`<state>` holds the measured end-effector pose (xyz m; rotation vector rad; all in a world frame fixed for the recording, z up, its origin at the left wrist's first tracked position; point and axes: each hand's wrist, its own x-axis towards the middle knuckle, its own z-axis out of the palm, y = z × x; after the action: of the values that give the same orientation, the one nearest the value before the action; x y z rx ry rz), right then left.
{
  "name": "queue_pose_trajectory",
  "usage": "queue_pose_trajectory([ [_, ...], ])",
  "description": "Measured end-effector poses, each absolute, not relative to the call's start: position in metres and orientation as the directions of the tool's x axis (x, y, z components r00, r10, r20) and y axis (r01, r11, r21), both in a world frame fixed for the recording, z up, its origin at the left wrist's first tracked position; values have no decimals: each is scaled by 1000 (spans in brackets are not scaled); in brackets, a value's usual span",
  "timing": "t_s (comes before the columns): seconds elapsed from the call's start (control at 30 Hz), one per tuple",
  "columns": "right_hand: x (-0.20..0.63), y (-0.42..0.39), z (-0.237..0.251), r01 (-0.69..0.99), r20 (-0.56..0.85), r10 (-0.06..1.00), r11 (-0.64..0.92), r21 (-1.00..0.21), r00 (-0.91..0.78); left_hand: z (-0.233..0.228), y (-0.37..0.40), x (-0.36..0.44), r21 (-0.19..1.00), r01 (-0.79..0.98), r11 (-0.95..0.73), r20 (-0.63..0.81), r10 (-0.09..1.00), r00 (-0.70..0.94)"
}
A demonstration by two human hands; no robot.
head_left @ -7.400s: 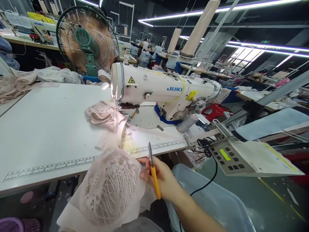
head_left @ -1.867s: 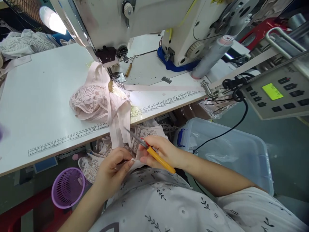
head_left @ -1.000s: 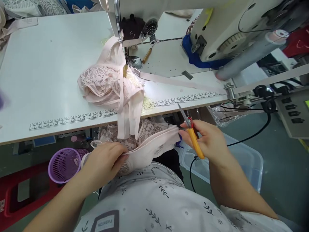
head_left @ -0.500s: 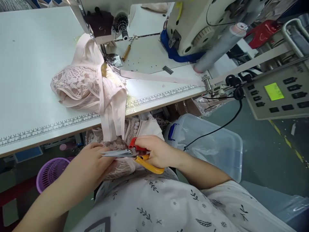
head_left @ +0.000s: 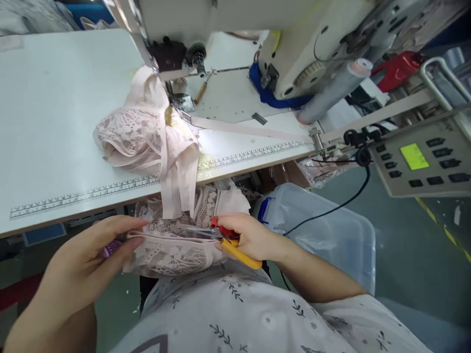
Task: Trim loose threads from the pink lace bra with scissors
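In the head view, my right hand (head_left: pixel 252 235) is closed round a pair of scissors (head_left: pixel 235 250) with one red and one orange handle. Their blades point left over a pale pink lace bra piece (head_left: pixel 172 255) on my lap. My left hand (head_left: pixel 91 260) is at the left end of this lace piece, its edge between thumb and forefinger. A second pink lace bra (head_left: pixel 128 132) lies at the sewing machine's needle area, its straps hanging over the table edge. A pale elastic band (head_left: pixel 239 128) runs right from there.
The sewing machine (head_left: pixel 290 59) stands over the white table (head_left: pixel 55 113), which has a printed ruler strip (head_left: pixel 250 156). At right are a control panel (head_left: pixel 423 157) and a thread cone (head_left: pixel 334 90). A clear plastic bin (head_left: pixel 324 235) with a cable (head_left: pixel 327 200) stands below.
My left hand has moved left from near the blade tips to the end of the lace piece. My right hand, with the scissors, has shifted slightly right and down. The view has shifted a little.
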<state>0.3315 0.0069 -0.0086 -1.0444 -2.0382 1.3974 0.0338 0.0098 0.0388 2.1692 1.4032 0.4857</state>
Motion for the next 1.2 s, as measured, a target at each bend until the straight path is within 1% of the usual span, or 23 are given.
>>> queue_pose_trajectory([
  [0.07,337,5,-7,388,-86,813,180,-904,-576,38,7,52,696,667,-265,62,948,312],
  [0.1,340,5,-6,421,-98,823,180,-889,-559,38,7,62,754,601,-264,83,947,311],
  [0.17,346,8,-2,465,-96,847,190,-865,-524,39,10,84,805,495,-328,158,922,354],
  [0.27,347,15,11,440,-55,894,164,-883,-444,41,16,111,774,429,-466,269,855,444],
  [0.37,341,20,24,300,43,923,168,-939,-383,42,18,131,732,385,-563,357,797,487],
  [0.47,334,27,31,179,127,910,212,-961,-396,38,19,142,711,368,-599,392,773,500],
  [0.6,329,33,34,148,96,906,170,-974,-412,32,20,147,718,379,-584,386,787,482],
  [0.7,328,37,36,112,61,905,119,-987,-421,27,18,148,773,381,-508,339,838,428],
  [0.8,328,38,36,112,16,905,70,-991,-426,22,16,149,814,365,-452,305,867,395],
  [0.87,328,39,32,106,6,905,56,-993,-426,21,16,150,843,365,-395,250,889,384],
  [0.97,329,38,27,63,37,918,67,-996,-395,24,18,150,885,413,-215,56,929,365],
  [1.07,328,37,27,37,37,936,53,-998,-351,29,21,151,934,356,-18,-144,894,424],
  [1.13,326,37,28,40,27,943,42,-998,-331,31,24,154,957,276,87,-214,854,474],
  [1.2,323,37,29,40,25,949,40,-998,-315,31,26,156,958,234,163,-260,837,482],
])
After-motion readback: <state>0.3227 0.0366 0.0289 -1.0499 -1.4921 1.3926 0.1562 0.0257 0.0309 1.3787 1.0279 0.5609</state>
